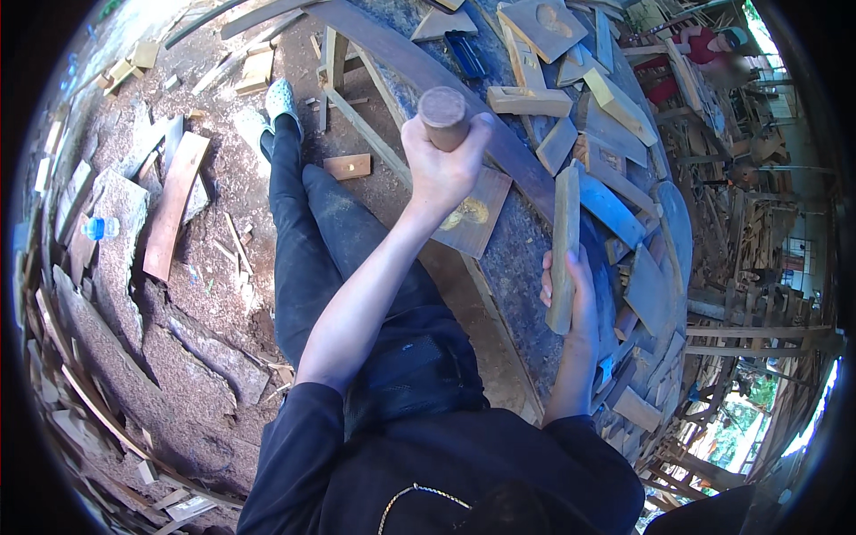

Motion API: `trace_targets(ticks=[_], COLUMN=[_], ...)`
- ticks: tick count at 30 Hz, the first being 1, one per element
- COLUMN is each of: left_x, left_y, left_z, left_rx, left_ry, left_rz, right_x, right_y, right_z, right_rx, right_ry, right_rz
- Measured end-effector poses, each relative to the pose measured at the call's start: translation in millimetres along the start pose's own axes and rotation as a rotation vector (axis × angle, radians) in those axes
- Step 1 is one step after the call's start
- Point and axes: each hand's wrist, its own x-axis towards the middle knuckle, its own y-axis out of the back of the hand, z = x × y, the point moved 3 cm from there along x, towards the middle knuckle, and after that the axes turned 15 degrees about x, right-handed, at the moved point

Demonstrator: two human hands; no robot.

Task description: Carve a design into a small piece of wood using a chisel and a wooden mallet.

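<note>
Grey and worn, the workbench [522, 308] bears many wooden offcuts [530, 101] toward its right side. Across it runs a long dark plank [383, 49], and near the bench's left edge lies a squarish board [473, 214] with a pale scooped hollow. Over the bench, the right hand [580, 290] grips the lower end of a narrow wooden bar [562, 236]; the left hand [441, 174] is closed tightly round a flat-topped wooden cylinder [443, 109].

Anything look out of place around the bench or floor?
One thing: on the floor at left, what looks like a blue-and-clear plastic bottle lies by a ragged-edged board, odd among wood scraps.
</note>
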Motion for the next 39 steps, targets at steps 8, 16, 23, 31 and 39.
trace_targets(ticks=[8, 16, 23, 31, 39], left_x=[-21, -19, -37, -41, -38], left_y=[-14, -16, -37, -39, -39], left_z=[21, 18, 18, 16, 16], left_rx=[0.173, 0.059, 0.105, 0.063, 0.051], left_ry=[-0.361, -0.349, -0.478, -0.418, -0.392], left_rz=[-0.148, -0.197, -0.303, -0.318, -0.299], right_x=[-11, -18, -32, -90, -62], right_y=[-14, -18, -21, -23, -32], right_z=[-75, -90, -114, -198, -122], right_rx=[-0.179, -0.220, -0.300, -0.275, 0.238], right_ry=[0.404, 0.467, 0.764, 1.337, 0.734], right_rz=[-0.006, 0.007, 0.057, -0.072, -0.554])
